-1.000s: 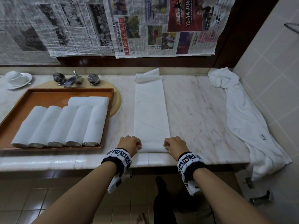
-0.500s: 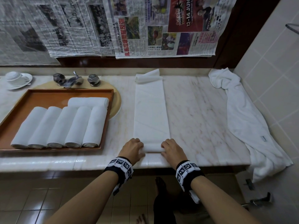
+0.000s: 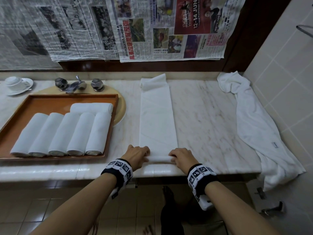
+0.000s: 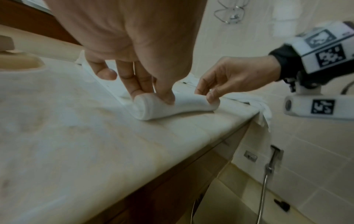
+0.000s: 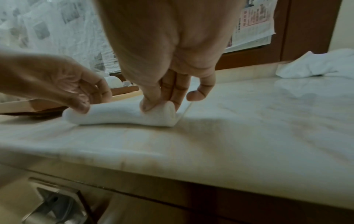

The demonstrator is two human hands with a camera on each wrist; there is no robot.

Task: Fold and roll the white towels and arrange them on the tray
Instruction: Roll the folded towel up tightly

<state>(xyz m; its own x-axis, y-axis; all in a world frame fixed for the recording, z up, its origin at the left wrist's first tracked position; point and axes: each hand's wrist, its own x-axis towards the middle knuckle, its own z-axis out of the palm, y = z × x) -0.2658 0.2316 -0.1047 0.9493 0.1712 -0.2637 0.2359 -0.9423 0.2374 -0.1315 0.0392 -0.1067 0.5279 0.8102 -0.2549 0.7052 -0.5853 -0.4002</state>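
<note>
A long folded white towel (image 3: 157,116) lies lengthwise on the marble counter, its near end wound into a small roll (image 3: 159,158) (image 4: 162,106) (image 5: 118,115). My left hand (image 3: 138,156) (image 4: 151,92) pinches the roll's left end between thumb and fingers. At the right end my right hand (image 3: 182,157) (image 5: 166,100) pinches it the same way. The orange-brown tray (image 3: 50,102) at the left holds several rolled white towels (image 3: 67,133).
A loose white towel (image 3: 254,126) drapes over the counter's right end beside the tiled wall. A faucet (image 3: 76,84) and a cup on a saucer (image 3: 17,83) stand behind the tray. Newspaper (image 3: 118,28) covers the back wall. The counter's front edge runs just below my hands.
The towel's near end, flat a second ago, is now wound into a small roll under both hands, which shifted slightly away from the counter's front edge.
</note>
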